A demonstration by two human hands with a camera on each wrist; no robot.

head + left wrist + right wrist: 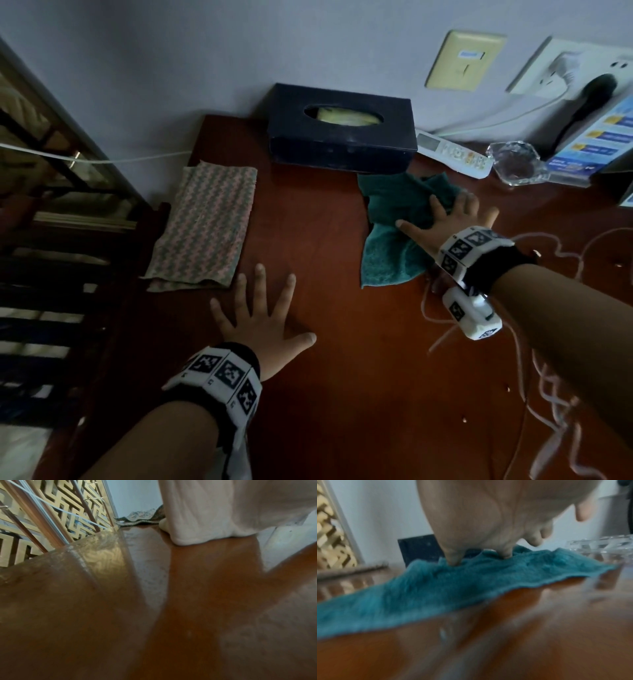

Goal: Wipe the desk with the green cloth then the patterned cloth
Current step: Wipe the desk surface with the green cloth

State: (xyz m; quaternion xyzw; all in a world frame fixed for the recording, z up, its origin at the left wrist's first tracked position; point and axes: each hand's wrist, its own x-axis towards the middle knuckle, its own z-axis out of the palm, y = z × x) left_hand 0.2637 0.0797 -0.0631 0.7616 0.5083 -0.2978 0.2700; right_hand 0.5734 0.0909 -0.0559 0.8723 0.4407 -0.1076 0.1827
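While left hand [263, 318] lies flat, fingers spread, on tabletop [325, 274], right hand [448, 222] presses spread fingers onto green cloth [394, 240]; patterned cloth [209, 222] untouched.

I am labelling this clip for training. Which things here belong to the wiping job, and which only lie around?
Belong to the job:
green cloth, under the right hand
patterned cloth, lying flat, untouched
desk
left hand, flat on the desk

Just lying about:
tissue box
remote control
glass ashtray
leaflet stand
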